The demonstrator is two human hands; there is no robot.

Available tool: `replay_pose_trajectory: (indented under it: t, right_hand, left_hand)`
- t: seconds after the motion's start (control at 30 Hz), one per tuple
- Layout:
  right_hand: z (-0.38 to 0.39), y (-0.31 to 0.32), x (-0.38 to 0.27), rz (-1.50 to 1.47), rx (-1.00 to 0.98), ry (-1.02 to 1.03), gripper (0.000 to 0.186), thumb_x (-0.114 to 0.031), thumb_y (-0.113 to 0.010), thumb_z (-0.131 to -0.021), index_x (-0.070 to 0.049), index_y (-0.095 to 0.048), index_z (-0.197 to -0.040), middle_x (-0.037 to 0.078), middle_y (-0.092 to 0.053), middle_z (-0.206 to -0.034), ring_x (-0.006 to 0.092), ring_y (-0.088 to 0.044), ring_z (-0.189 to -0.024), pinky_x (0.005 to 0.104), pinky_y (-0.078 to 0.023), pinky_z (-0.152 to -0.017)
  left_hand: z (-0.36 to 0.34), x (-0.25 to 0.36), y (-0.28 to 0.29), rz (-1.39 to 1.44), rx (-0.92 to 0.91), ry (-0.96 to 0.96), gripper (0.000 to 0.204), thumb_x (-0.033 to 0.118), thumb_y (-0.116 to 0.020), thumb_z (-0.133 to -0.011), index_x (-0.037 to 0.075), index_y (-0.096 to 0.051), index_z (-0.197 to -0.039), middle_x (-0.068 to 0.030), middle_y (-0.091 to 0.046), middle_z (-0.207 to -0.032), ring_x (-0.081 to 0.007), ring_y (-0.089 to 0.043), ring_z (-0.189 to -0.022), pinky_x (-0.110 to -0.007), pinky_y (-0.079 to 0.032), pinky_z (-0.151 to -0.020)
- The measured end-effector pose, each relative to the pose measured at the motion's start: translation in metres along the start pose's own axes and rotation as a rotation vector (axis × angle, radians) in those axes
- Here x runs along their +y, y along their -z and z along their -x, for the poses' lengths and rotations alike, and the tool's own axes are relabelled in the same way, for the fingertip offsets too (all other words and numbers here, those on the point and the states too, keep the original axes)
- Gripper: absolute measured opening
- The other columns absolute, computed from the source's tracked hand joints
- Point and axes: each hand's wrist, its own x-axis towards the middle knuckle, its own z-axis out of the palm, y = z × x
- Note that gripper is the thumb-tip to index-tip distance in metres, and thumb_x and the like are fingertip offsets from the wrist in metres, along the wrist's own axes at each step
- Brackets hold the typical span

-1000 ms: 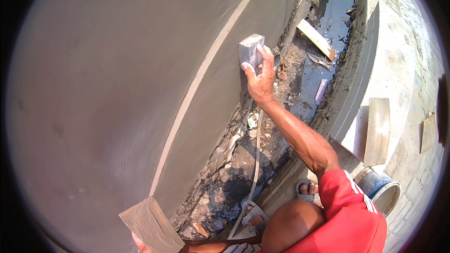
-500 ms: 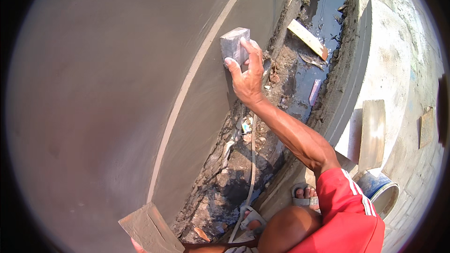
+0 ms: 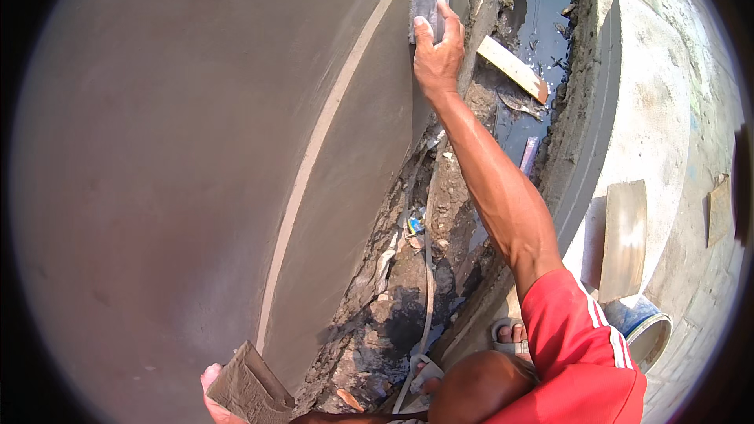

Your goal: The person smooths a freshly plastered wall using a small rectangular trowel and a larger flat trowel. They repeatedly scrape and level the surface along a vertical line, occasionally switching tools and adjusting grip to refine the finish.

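High on the grey wall [image 3: 173, 157], a grey block [image 3: 424, 5] is gripped by the right hand [image 3: 440, 56], the thumb set on one side and the fingers curled over the other! It is held just right of the pale strip [image 3: 316, 141] that curves down the surface; whether the wall is fully touched by the block can't quite be told from this angle. Down at the lower left, a flat board [image 3: 247, 389] smeared with grey mortar is clasped at its edge by the left hand, its fingers [image 3: 211, 383] showing, most of it hidden behind. Beside the wall, a ditch is filled with dark water [image 3: 542, 23], bridged in part by a pale plank [image 3: 513, 69]. Over on the right, a second board [image 3: 624, 239] is propped against a pale slab [image 3: 652, 102], with a blue bucket [image 3: 650, 338] placed just below.
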Motion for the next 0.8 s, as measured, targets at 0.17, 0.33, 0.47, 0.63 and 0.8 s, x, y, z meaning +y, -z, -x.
replay_pose_trajectory:
  t: [0.17,0.33,0.47,0.63,0.8]
  right_hand:
    - [0.027,0.009,0.063,0.036,-0.03,-0.72,0.049,-0.021,-0.062,-0.088,0.003,-0.051,-0.129,0.022,-0.056,-0.127,0.0283,-0.055,-0.117,0.0366,-0.042,-0.099]
    - [0.044,0.001,-0.04,-0.09,-0.144,-0.033,0.054,-0.022,-0.066,-0.085,-0.003,-0.05,-0.133,0.023,-0.048,-0.127,0.0373,-0.049,-0.12,0.0441,-0.039,-0.102]
    - [-0.041,0.006,0.046,0.021,0.027,-0.332,0.053,-0.022,-0.065,-0.085,0.0,-0.052,-0.131,0.023,-0.056,-0.125,0.0335,-0.055,-0.117,0.0398,-0.042,-0.099]
    - [0.058,-0.011,0.006,0.004,-0.087,-0.27,0.058,-0.027,-0.066,-0.085,-0.001,-0.051,-0.134,0.022,-0.055,-0.122,0.0335,-0.052,-0.119,0.0385,-0.039,-0.103]
    - [-0.069,-0.009,0.035,-0.06,0.033,-0.237,0.056,-0.025,-0.065,-0.086,0.001,-0.052,-0.134,0.022,-0.057,-0.126,0.0313,-0.055,-0.118,0.0366,-0.041,-0.101]
  left_hand:
    - [-0.027,0.043,-0.006,-0.133,0.348,0.263,0.025,0.02,-0.064,-0.089,0.002,-0.064,-0.107,-0.0087,-0.069,-0.095,-0.0173,-0.066,-0.081,-0.029,-0.055,-0.07]
    - [-0.054,0.035,0.035,-0.117,-0.109,-0.097,0.044,0.003,-0.077,-0.074,0.005,-0.055,-0.113,-0.008,-0.058,-0.096,-0.0174,-0.059,-0.085,-0.032,-0.052,-0.075]
    - [-0.088,0.049,0.035,-0.07,-0.397,-0.188,0.046,0.014,-0.081,-0.073,0.004,-0.055,-0.11,-0.0103,-0.058,-0.091,-0.0176,-0.059,-0.075,-0.029,-0.05,-0.064]
    - [-0.107,0.055,0.048,-0.202,-0.571,-0.211,0.046,0.025,-0.082,-0.073,0.004,-0.057,-0.105,-0.0131,-0.061,-0.085,-0.0194,-0.063,-0.068,-0.03,-0.051,-0.059]
    - [-0.142,0.029,0.062,-0.094,-0.572,-0.24,0.044,0.023,-0.083,-0.072,0.004,-0.057,-0.102,-0.0146,-0.062,-0.082,-0.0199,-0.064,-0.065,-0.03,-0.052,-0.055]
